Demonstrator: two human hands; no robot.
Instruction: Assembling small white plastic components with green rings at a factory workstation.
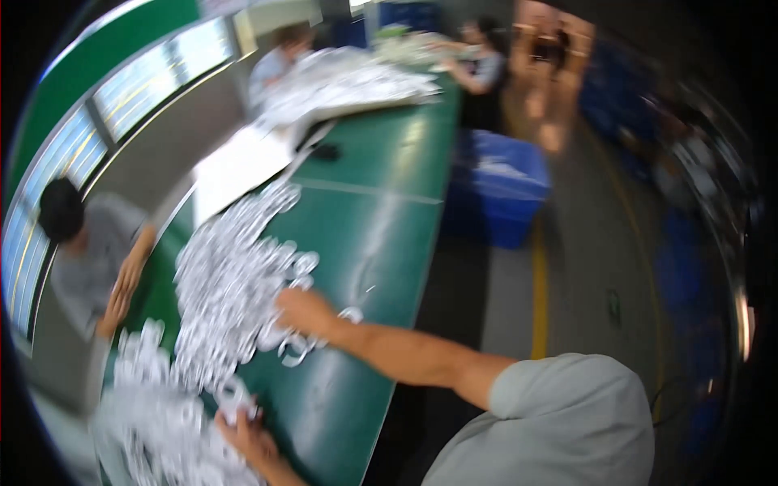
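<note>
My left hand [245, 433], low in the picture, is closed on a white ring-shaped piece [232, 394]; its open circle shows above the fingers. My right hand [304, 312] reaches across to the near side of a large heap of white rings [231, 279]. Its fingers look curled down among the pieces, and blur hides what they hold, if anything. Some loose rings [293, 350] lie just below that hand. A second mass of white pieces [174, 433], partly veiled by a blurry clear covering, sits beside my left hand.
The long green table [369, 219] runs away from me. Across it at left, a person [97, 251] rests their hands on the edge. Farther off, a white board [243, 170] and another white heap [348, 81] lie near two people. A blue bin [510, 190] stands right of the table.
</note>
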